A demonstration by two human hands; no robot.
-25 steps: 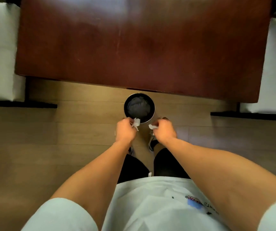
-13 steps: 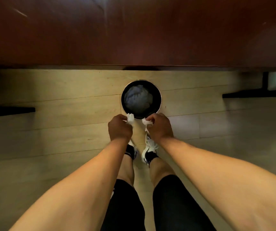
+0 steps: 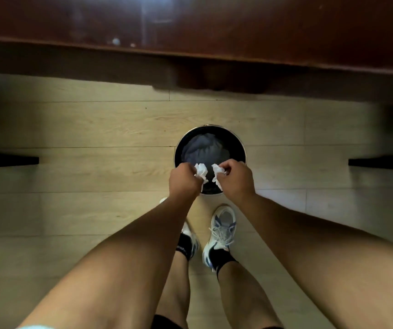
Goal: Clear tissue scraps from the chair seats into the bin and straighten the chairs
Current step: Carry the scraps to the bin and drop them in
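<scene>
A round bin [image 3: 234, 140] with a dark liner stands on the wooden floor just ahead of my feet. My left hand [image 3: 183, 180] grips a crumpled white tissue scrap [image 3: 201, 171] over the bin's near rim. Beside it, my right hand [image 3: 235, 180] grips a second white tissue scrap [image 3: 217, 173] over the same opening. The two hands are close together, knuckles up. No chair seat is in view, only dark chair bases.
The dark red-brown table [image 3: 190, 27] spans the top of the view, its edge overhanging the floor beyond the bin. Black chair bases lie on the floor at far left [image 3: 7, 160] and far right [image 3: 380, 162]. My feet in white trainers [image 3: 221, 233] stand behind the bin.
My view has dropped lower and closer to the floor. Both hands have moved forward from in front of the bin to over its opening, still gripping the tissue scraps.
</scene>
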